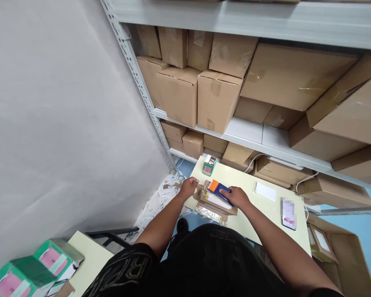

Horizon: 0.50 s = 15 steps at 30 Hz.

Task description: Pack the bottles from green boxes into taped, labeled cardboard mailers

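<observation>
My right hand (238,196) is wrapped round what looks like a blue tape dispenser (220,192) with an orange end. The dispenser lies over a small cardboard box (230,209), which has a white label and shiny clear tape on its near side. To the left of the box, my left hand (189,186) is closed with fingertips pinched together; whether anything thin is between them I cannot make out. Both hands are above the left part of a pale yellow table (235,173). Behind them stands a green box (209,166) with a pink patch, its top open.
A white paper pad (265,191) and a phone (288,214) lie on the table's right side. Shelves (247,130) full of cardboard boxes rise behind. Paper scraps (156,197) cover the floor at left. Green boxes (54,260) sit lower left; an open carton (352,255) stands right.
</observation>
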Available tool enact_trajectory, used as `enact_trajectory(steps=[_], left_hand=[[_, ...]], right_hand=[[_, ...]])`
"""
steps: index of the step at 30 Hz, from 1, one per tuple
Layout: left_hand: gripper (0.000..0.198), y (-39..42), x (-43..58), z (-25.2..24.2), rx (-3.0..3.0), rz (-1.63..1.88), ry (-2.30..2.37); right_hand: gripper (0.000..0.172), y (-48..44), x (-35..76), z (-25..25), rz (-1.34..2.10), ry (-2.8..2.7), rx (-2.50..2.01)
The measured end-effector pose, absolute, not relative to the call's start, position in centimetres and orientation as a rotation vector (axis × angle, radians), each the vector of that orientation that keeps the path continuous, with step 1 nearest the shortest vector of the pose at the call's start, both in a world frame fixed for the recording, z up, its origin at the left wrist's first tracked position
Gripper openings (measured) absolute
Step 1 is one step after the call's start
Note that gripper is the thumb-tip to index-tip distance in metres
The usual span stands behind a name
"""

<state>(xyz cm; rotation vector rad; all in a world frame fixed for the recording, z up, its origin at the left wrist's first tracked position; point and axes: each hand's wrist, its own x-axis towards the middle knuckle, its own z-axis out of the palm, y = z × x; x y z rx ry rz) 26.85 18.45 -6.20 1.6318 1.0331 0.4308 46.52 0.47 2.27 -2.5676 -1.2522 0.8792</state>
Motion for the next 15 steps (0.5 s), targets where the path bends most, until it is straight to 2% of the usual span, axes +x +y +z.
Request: enact_trajectory(steps=[8,15], left_hand=[[0.018,17.2,24.8,-10.0,1.574,0.400,1.117],[0.023,16.2,22.8,-9.0,1.417,0.477,1.125]], right_hand=[[0.066,1.7,44.6,2.0,0.867,-1.323,-2.660],[0.060,1.2,44.4,2.0,0.831,-1.418,-2.665]])
